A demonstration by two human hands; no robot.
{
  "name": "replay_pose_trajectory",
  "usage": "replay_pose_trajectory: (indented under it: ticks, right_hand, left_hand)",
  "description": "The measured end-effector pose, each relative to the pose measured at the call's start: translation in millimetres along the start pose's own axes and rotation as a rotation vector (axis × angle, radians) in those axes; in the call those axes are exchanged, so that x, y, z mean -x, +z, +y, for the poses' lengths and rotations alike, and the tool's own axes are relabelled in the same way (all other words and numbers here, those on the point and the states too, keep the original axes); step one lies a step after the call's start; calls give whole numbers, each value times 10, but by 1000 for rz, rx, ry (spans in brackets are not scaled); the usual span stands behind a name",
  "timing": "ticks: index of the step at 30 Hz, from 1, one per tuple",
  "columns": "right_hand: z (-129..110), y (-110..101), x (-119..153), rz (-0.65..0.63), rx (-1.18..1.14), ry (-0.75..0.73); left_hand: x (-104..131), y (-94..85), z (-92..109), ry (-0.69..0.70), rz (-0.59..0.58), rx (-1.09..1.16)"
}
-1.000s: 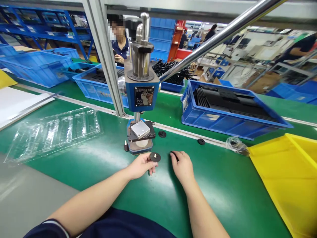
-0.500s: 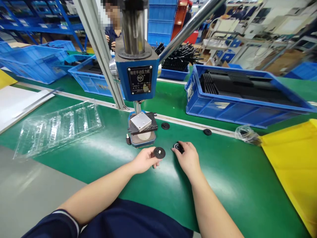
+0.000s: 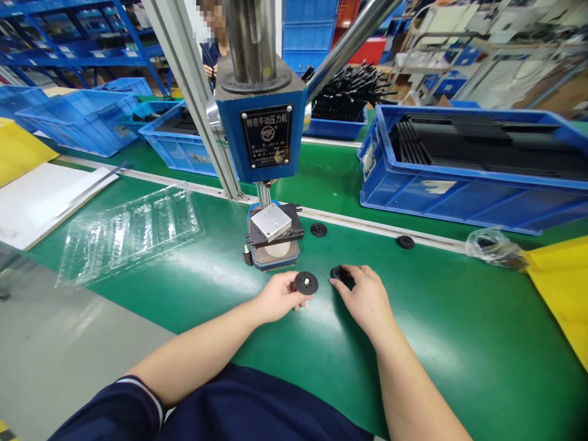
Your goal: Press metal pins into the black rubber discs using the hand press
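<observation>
My left hand (image 3: 281,298) is closed on a round black disc (image 3: 306,283) with a small white piece at its centre, held above the green table. To its right, my right hand (image 3: 365,294) grips a second black round part (image 3: 339,273) between thumb and fingers, partly hidden by them. Ahead stands a blue hand press (image 3: 261,135); a metal block (image 3: 271,222) lies over dark plates on its base. Two loose black discs, one beside the press (image 3: 318,229) and one farther right (image 3: 405,242), lie flat on the table. A small black part with a white tip (image 3: 248,255) stands left of the base.
A clear plastic tray (image 3: 131,236) lies at left, near a white board (image 3: 55,196). Behind a pale rail, a blue crate (image 3: 436,193) holds black plates. Clear plastic wrapping (image 3: 491,248) and a yellow sheet (image 3: 563,282) are at right. A person (image 3: 211,55) stands behind the press.
The view has shifted slightly, so the scene sits differently in it. The part in my right hand has tilted, and its pale ring no longer shows. Both hands keep their hold.
</observation>
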State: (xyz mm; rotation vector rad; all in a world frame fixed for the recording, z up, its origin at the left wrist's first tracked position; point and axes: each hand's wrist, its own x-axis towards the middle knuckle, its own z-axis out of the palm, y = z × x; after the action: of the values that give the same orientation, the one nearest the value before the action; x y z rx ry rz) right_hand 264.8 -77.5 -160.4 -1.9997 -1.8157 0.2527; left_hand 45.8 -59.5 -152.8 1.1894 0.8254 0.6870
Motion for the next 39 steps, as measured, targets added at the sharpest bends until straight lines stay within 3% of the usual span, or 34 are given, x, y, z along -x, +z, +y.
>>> replay_pose_trajectory:
  ticks: [4,7,10,14,20,39]
  right_hand:
    - [-100,-71,43,74,-129,-9]
    - [-303,-193,157,143,-312,-103]
    - [-522,-289,296,113,-427,-255]
    - [-657,-297,403,45,-416,-389]
    - [-661,-273,415,-9,-370,-380]
    - [-669,-282,431,5,-369,-399]
  left_hand:
    - [28,8,-59,143,20,-116]
    - [46,2,-85,223,14,-188]
    - [50,-19,-80,300,11,-318]
    - [46,-43,-42,418,22,-455]
    - [45,-34,-9,408,0,-451]
    - [46,-30,34,359,-2,-459]
